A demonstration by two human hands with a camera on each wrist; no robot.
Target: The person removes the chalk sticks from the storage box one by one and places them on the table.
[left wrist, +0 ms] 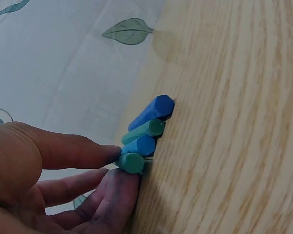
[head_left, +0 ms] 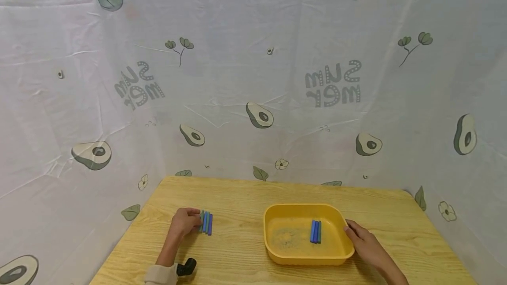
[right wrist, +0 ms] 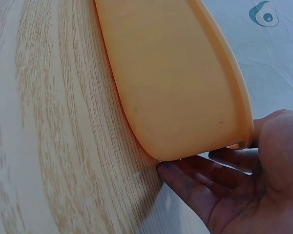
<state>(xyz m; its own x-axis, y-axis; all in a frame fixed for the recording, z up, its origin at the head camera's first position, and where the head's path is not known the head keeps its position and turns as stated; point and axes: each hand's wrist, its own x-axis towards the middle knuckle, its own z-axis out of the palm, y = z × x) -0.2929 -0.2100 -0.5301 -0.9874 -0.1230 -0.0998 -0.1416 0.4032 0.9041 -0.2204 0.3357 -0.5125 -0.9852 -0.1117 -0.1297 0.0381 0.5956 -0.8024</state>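
Note:
On the left part of the table, my left hand (head_left: pixel 185 222) pinches the outermost green chalk stick (left wrist: pixel 131 163) between thumb and fingers. That stick lies at the end of a short row, beside a light blue chalk stick (left wrist: pixel 140 146), another green chalk stick (left wrist: pixel 149 129) and a dark blue chalk stick (left wrist: pixel 154 111). To the right stands a yellow plastic tray (head_left: pixel 303 260). My right hand (head_left: pixel 366 245) grips its right end, thumb at the rim and fingers against the outer wall (right wrist: pixel 176 97). Three blue and green chalk sticks (head_left: pixel 315 232) lie side by side inside the tray.
The wooden table (head_left: pixel 233 250) has light grain. A white curtain (head_left: pixel 237 82) printed with avocados and leaves hangs behind and beside it. Dark dust (head_left: pixel 288 237) marks the tray's floor. A black wrist device (head_left: pixel 186 267) sits by the left sleeve.

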